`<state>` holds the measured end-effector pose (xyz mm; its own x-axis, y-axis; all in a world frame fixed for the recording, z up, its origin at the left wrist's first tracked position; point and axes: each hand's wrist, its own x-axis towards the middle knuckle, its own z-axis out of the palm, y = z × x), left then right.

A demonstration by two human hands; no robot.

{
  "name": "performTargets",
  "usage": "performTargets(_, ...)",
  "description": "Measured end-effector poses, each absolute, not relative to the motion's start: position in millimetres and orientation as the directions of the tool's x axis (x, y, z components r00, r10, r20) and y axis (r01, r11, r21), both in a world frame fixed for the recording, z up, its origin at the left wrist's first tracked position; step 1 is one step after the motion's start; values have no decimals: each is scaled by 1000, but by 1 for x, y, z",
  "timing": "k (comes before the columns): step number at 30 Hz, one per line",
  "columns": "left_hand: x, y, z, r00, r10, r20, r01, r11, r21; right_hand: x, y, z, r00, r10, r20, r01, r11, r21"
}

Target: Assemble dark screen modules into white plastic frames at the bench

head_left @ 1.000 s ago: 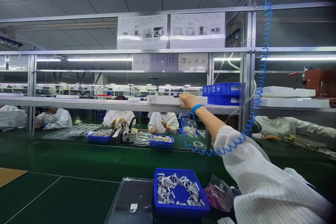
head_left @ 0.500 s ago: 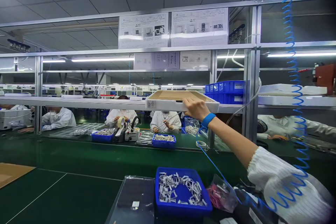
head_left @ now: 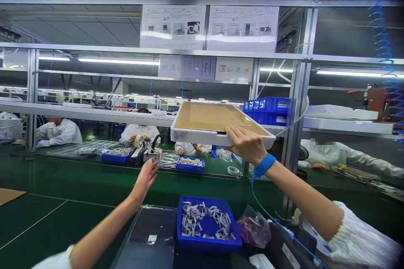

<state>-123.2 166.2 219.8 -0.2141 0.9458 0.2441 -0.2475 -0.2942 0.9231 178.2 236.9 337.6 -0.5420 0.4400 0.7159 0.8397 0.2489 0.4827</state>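
A shallow white tray (head_left: 195, 136) with a tan bottom sits at the shelf, jutting out over its front edge. My right hand (head_left: 246, 143), with a blue wrist strap, grips the tray's near rim at the right; the fingers lie over the edge and the thumb is hidden. My left hand (head_left: 148, 176) is raised below and left of the tray, holding nothing, its fingers apart. Beneath both hands a blue bin (head_left: 208, 246) of small white plastic frames stands on the bench. Left of that bin lies a dark flat sheet in clear plastic (head_left: 158, 227).
Blue bins (head_left: 268, 111) stand on the shelf (head_left: 139, 117) right of the tray. A plastic bag with pink contents (head_left: 254, 227) lies beside the near bin. Metal posts (head_left: 298, 126) hold the shelf. Co-workers in white (head_left: 139, 132) sit across the bench. A blue cord (head_left: 284, 225) trails from my wrist.
My left hand has come into view from the lower left. The tray has come nearer, showing more of its tan bottom, with my right hand still on its rim. The view has shifted slightly.
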Motion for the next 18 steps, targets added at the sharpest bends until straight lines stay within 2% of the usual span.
performTargets(3, -116, 192, 287, -29, 969, 244, -358, -238, 903, 181, 231, 330, -546, 439, 714, 837, 247, 489)
performTargets(7, -98, 209, 326, 141, 957, 253, -395, -180, 901, 185, 222, 320, -564, 442, 698, 825, 261, 501)
performTargets(10, -87, 213, 335, 160, 966, 205, -393, -128, 911, 186, 216, 313, -573, 426, 700, 820, 307, 484)
performTargets(15, -81, 219, 341, 92, 983, 158, -428, -104, 898, 215, 215, 316, -550, 292, 782, 796, 466, 386)
performTargets(16, -80, 220, 341, 80, 985, 152, -435, -103, 894, 228, 218, 319, -465, 212, 860, 806, 503, 312)
performTargets(18, -78, 222, 339, 66, 988, 141, -446, -97, 890, 258, 228, 327, -252, 202, 947, 834, 541, 106)
